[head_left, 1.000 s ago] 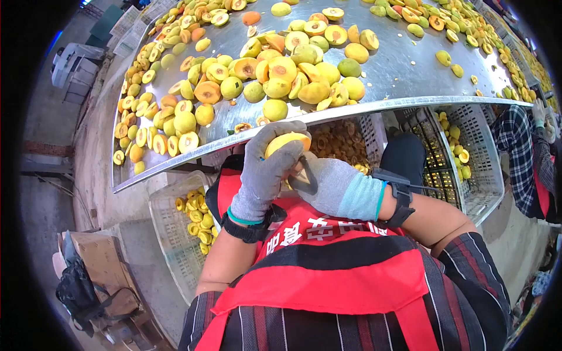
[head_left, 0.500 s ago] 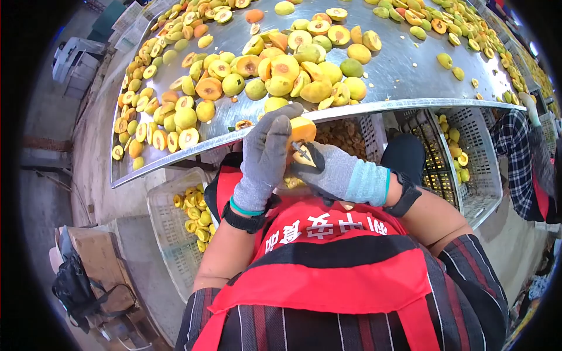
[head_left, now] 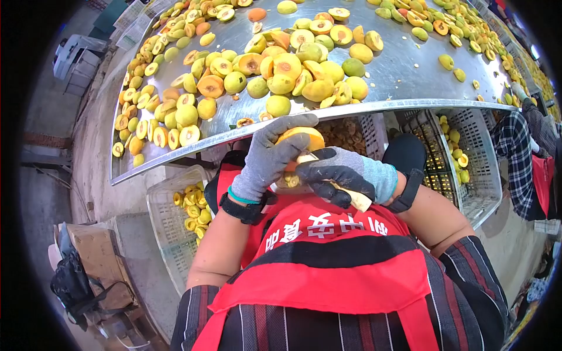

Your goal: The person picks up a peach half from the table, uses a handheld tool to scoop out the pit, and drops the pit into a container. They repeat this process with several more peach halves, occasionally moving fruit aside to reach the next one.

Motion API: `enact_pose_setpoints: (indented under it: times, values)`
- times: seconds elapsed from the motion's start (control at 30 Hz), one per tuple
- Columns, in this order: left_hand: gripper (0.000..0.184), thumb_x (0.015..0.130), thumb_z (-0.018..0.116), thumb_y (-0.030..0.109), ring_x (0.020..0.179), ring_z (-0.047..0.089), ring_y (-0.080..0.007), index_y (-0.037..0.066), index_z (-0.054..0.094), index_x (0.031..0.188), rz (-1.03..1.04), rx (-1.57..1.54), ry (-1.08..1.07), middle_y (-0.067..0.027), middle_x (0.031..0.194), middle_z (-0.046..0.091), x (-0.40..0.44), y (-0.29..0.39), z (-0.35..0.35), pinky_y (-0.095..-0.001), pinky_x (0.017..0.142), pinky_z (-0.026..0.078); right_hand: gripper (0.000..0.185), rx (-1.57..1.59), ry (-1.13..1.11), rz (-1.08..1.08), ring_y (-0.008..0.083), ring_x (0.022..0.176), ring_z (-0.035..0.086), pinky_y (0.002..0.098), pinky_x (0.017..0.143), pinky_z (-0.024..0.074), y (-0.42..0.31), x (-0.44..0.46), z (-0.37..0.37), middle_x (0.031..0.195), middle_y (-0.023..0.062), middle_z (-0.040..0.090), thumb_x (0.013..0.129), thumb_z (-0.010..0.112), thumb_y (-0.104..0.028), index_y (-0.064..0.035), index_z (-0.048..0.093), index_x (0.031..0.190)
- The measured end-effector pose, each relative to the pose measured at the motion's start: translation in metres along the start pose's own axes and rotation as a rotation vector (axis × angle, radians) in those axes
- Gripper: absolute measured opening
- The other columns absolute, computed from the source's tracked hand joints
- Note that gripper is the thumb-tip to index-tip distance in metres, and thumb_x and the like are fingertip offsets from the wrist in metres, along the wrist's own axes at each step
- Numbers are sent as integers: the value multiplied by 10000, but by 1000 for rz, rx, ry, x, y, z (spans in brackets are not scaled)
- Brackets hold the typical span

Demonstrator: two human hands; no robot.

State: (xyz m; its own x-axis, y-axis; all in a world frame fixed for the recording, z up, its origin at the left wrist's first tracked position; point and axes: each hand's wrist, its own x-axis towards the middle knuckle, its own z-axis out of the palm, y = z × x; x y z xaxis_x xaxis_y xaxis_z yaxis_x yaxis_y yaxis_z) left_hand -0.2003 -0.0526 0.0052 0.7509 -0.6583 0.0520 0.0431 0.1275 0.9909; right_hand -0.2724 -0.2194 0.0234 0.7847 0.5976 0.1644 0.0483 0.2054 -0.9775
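My left hand (head_left: 269, 155), in a grey glove with dark palm coating, is closed around a yellow peach half (head_left: 310, 137) whose orange flesh shows at the top. Close beside it, my right hand (head_left: 345, 175), gloved the same way, grips a small pitting tool with a pale handle (head_left: 359, 201); the handle's end sticks out below the fingers. The tool's working tip is hidden between the hands and the fruit. Both hands are in front of my red apron (head_left: 339, 275), just short of the metal table's edge (head_left: 374, 107).
Halved peaches (head_left: 287, 64) are heaped on the metal table. A crate of peach pieces (head_left: 193, 213) stands below at left. Under the table at right is another white crate (head_left: 483, 193). A co-worker's plaid sleeve (head_left: 512, 143) shows at far right; a cardboard box (head_left: 96, 263) is at left.
My right hand has turned, so the tool's metal tip no longer shows and its pale handle now does. The peach half has shifted slightly right and down. The co-worker's arm at right has moved.
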Motion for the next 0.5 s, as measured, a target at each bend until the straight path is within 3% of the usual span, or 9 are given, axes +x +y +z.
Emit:
enact_pose_setpoints:
  times: [0.07,0.1,0.17,0.23,0.27,0.3,0.37,0.43,0.5]
  values:
    - [314,838,600,164,901,563,-111,7,568,1108,-30,-60,37,-57,1026,600,-1,-4,4,-249,785,465,207,573,79,467,59,400,423,193,354,337,-1,-2,1,537,-20,435,889,493,-247,-45,531,863]
    - [309,848,590,166,895,565,-113,-2,565,1106,-27,-170,76,-65,1029,598,-1,-5,7,-247,783,466,207,574,80,470,59,400,423,193,354,337,-1,-2,2,537,-20,435,889,493,-247,-45,531,863]
    - [305,857,580,168,890,566,-116,-12,562,1103,-24,-282,118,-72,1032,596,-1,-8,14,-246,782,466,174,994,115,531,64,416,417,199,374,314,-2,-2,7,563,-14,432,907,497,-227,-58,506,866]
    - [337,901,520,234,891,568,-126,-25,540,1116,50,-256,187,-82,1028,592,1,-6,19,-253,778,472,172,1018,144,502,69,412,425,204,376,326,-1,-2,13,580,3,466,907,491,-213,-53,504,847]
    - [398,931,448,319,888,580,-154,-14,510,1139,104,-268,187,-90,1014,590,2,-6,17,-286,780,488,218,674,183,413,72,396,427,210,356,333,-1,-3,16,562,4,467,904,497,-240,-37,515,825]
    - [398,931,448,319,888,580,-154,-14,510,1139,104,-268,188,-90,1014,590,2,-11,13,-286,780,488,265,329,217,318,75,381,429,217,336,339,-1,-3,17,544,6,468,900,503,-266,-20,526,804]
    - [440,936,411,376,890,591,-191,-3,490,1144,-8,-610,394,-104,1004,586,4,-21,8,-328,798,502,269,316,235,273,83,382,437,221,339,342,-3,-2,15,541,12,473,898,506,-272,-25,520,793]
    - [486,935,373,425,930,590,-239,3,488,1144,-4,-667,414,-126,1026,586,3,-20,6,-377,822,504,278,291,272,178,98,384,454,230,346,347,-3,-1,14,537,25,483,892,512,-285,-35,510,771]
    - [556,928,322,485,984,575,-265,7,481,1163,29,-793,257,-136,1057,584,-2,-13,-6,-396,841,497,252,392,320,400,126,410,491,244,375,380,-1,-11,9,543,51,500,882,526,-262,-42,501,763]
